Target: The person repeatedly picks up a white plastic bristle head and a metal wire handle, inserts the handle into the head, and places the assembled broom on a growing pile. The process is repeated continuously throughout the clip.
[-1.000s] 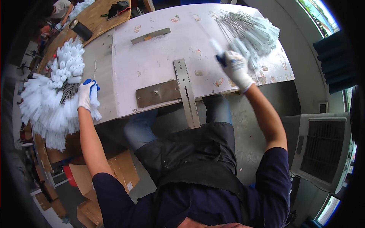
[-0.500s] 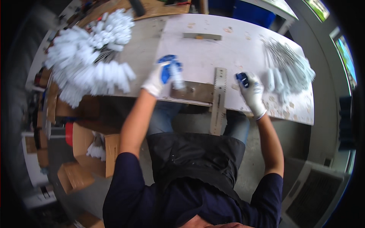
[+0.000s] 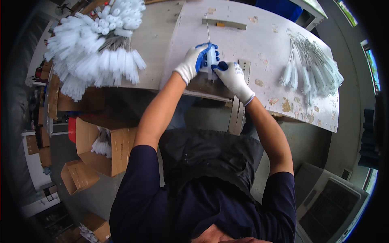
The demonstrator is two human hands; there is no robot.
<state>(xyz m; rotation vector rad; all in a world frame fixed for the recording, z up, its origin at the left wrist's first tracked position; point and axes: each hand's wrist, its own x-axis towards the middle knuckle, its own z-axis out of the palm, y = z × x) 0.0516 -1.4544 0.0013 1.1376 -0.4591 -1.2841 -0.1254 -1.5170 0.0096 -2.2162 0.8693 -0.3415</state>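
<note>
My left hand, in a white glove with blue palm and fingers, is closed around a white wire-handled brush. The brush stands lengthwise away from me, its thin wire handle pointing to the far side and ending in a small loop. My right hand, gloved alike, has its fingertips closed at the near end of the brush; the fingers partly cover that spot. Both hands are above a metal plate at the table's front edge. A notched metal strip sticks out over that edge, partly beneath my right hand.
A big heap of white brushes lies on the left of the table. A smaller pile of wire-handled brushes is at the right. A grey bar lies at the far side. Cardboard boxes stand on the floor at left.
My left hand has moved right and away from me with the brush, whose wire now points away. The right hand has come left and closed at the brush's near end.
</note>
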